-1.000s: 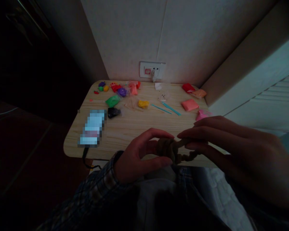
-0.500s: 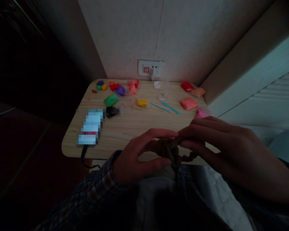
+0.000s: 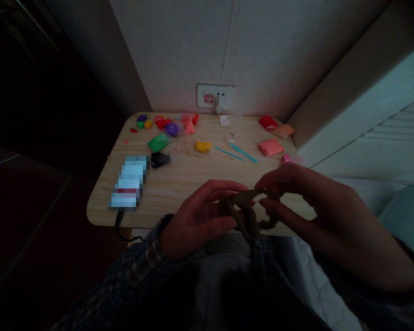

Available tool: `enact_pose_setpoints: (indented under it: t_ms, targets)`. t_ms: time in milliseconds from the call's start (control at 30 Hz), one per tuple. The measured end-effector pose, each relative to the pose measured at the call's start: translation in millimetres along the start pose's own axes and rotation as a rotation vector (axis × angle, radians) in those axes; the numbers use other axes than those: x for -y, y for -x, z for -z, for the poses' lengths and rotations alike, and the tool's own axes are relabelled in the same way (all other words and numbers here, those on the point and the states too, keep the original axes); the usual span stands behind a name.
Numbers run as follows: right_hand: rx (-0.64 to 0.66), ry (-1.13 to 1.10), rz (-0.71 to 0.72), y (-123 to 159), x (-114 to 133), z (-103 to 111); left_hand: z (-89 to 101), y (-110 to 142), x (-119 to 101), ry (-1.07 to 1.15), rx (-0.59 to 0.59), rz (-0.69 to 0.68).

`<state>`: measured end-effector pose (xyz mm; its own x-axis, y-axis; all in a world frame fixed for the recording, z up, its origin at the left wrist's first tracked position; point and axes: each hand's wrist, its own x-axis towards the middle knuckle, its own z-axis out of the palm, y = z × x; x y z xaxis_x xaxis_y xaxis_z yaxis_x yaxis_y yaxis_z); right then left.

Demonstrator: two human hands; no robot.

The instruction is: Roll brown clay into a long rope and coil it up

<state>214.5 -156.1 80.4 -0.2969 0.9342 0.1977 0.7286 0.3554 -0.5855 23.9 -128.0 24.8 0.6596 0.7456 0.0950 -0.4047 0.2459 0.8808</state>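
Observation:
Between my two hands, over the table's front edge, is a dark brown piece of modelling clay [image 3: 249, 218] shaped into looped, rope-like strands with gaps between them. My left hand [image 3: 202, 220] grips its left side, thumb below and fingers behind. My right hand [image 3: 307, 202] pinches the upper right strand between thumb and fingertips. A thin, bumpy strand curves round at the right, below the right fingertips. Dim light hides the finer detail of the clay.
On the wooden table [image 3: 179, 188] lie a phone [image 3: 129, 181] with a cable, a green clay pack [image 3: 158, 143], a black pack [image 3: 159, 159], yellow clay [image 3: 203, 147], blue tools [image 3: 244, 153] and a salmon pack [image 3: 271, 147]. A wall socket [image 3: 215, 96] is behind.
My right hand's fingers have lifted and bent more, now pinching the strand at the upper right. The clay's loops show wider gaps. My left hand has shifted slightly.

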Motion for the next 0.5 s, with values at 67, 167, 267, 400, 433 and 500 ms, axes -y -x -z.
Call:
enact_pose_setpoints:
  t_ms: [67, 167, 267, 400, 433, 500]
  targets:
    - [-0.021, 0.064, 0.015, -0.3, 2.4, 0.0, -0.3, -0.7, 1.2, -0.046, -0.022, -0.035]
    - [-0.057, 0.125, 0.042, 0.2, 5.3, 1.1, -1.2, 0.0, 2.7, -0.138, -0.048, -0.071]
    - [-0.054, 0.137, 0.053, 1.8, 6.7, 2.5, -2.6, 2.0, 3.3, -0.241, -0.071, -0.086]
    - [-0.059, 0.141, 0.038, 2.7, 8.3, 2.7, -4.5, 2.9, 3.1, -0.433, -0.12, -0.128]
    - [-0.061, 0.144, 0.035, 2.5, 9.0, 2.4, -4.8, 2.7, 3.0, -0.495, -0.133, -0.152]
    - [-0.062, 0.139, 0.031, 1.6, 10.7, 1.5, -5.2, 2.2, 3.2, -0.613, -0.162, -0.205]
